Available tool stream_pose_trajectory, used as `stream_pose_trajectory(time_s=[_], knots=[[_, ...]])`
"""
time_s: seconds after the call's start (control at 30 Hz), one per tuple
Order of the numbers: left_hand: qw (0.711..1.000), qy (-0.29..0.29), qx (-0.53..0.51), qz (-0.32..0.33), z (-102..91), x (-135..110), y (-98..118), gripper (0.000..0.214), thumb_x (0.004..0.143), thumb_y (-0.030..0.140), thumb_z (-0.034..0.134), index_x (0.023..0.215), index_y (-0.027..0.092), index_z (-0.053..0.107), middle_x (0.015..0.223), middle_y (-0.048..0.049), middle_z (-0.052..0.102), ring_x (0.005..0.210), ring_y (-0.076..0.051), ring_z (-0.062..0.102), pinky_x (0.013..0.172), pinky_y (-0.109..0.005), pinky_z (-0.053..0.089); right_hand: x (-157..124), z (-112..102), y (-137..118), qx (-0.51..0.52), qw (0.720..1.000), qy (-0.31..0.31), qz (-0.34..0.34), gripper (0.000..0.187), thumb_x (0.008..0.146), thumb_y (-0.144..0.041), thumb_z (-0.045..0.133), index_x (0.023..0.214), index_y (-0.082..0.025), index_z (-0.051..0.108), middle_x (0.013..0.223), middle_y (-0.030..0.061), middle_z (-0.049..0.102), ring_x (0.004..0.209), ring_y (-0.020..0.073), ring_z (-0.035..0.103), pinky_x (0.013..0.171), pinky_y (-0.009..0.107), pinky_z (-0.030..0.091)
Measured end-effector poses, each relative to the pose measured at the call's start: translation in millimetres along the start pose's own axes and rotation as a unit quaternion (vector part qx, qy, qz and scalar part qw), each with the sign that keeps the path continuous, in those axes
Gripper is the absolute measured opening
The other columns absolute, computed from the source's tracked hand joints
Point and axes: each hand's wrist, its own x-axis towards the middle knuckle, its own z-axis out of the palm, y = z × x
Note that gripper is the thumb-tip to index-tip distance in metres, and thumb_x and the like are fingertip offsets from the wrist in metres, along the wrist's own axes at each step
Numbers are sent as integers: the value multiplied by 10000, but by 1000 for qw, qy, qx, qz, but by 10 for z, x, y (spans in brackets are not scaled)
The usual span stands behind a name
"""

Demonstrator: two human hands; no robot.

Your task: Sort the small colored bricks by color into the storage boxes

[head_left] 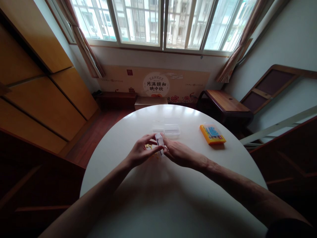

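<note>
Both my hands meet over the middle of a round white table (119, 158). My left hand (141, 150) grips the left side of a small clear plastic box (159, 141) between thumb and fingers. From the other side, my right hand (179, 150) has its fingers closed on the same box, which is held tilted. What the box contains is too small to make out. Small yellow pieces (148, 146) show behind my left fingers, partly hidden. Just beyond my hands lies an open clear plastic case (171, 130).
An orange-yellow box (213, 135) with a clear blue-patterned packet on top rests at the table's right. Behind the table stand a low wooden side table (226, 100) and a long printed cardboard panel (131, 79) under the window. Yellow-brown cabinets (66, 96) line the left wall.
</note>
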Motion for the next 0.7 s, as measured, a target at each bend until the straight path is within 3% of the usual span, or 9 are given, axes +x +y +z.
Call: stream_pose_trajectory(time_s=[0.43,0.7], knots=[[999,2,32,17,27,-3,55,599,911,537,867,1405,222,740,1227,-108,706,1037,-276,814,811,-309,685,-19,26,-66,-12,1000,-2,11,752,1126,-281,395,1769,-76,65,1707,331,425,1399,415,670,1082,562,592],[998,6,37,50,25,-7,42,598,920,493,872,1421,201,725,1214,-105,697,1020,-258,817,800,-296,687,-36,20,-146,-14,999,0,34,772,1104,-243,431,1763,-88,60,1636,323,521,1222,383,754,982,518,624]])
